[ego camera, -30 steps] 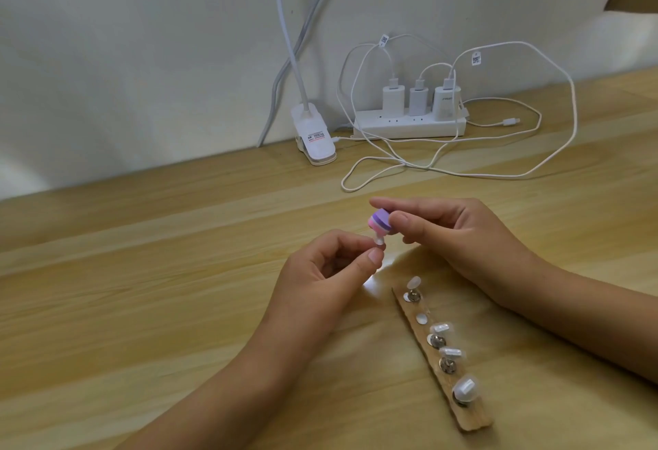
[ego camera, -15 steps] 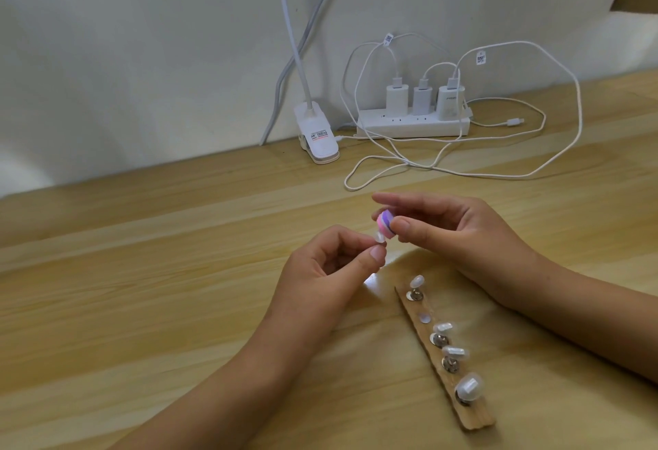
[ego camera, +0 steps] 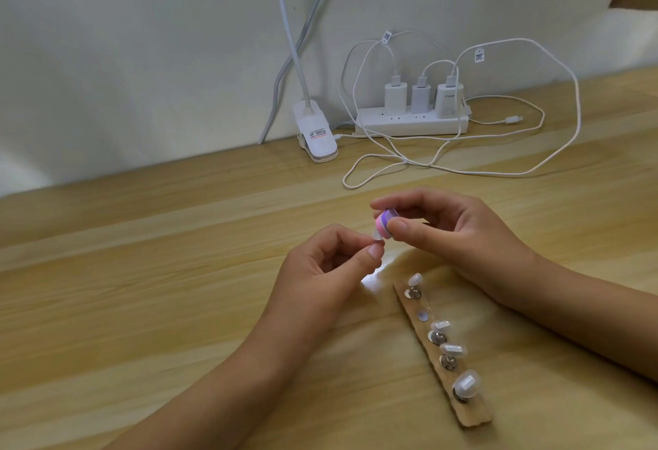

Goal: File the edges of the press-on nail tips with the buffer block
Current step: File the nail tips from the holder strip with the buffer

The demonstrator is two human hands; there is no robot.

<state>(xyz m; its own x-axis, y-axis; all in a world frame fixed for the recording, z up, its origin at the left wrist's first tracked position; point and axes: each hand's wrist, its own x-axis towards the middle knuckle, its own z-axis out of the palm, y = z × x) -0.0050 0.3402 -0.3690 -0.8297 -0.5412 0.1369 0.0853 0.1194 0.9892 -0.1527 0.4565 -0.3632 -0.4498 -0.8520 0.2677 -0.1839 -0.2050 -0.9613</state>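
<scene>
Nail tip [ego camera: 483, 236] pinched by left hand [ego camera: 331, 271], buffer block [ego camera: 492, 222] in right hand [ego camera: 459, 236]

Bench [ego camera: 142, 271]: light wood grain, spanning the view, with one bright glare patch [ego camera: 372, 277] near centre. Wall [ego camera: 142, 58]: plain white, along the far edge. A white clip-lamp base [ego camera: 317, 138] sits at that edge, its gooseneck [ego camera: 292, 40] rising out of view. To its right, a white power strip [ego camera: 409, 125] carries three white USB chargers [ego camera: 395, 95]. White cables [ego camera: 555, 164] loop across the bench.
</scene>
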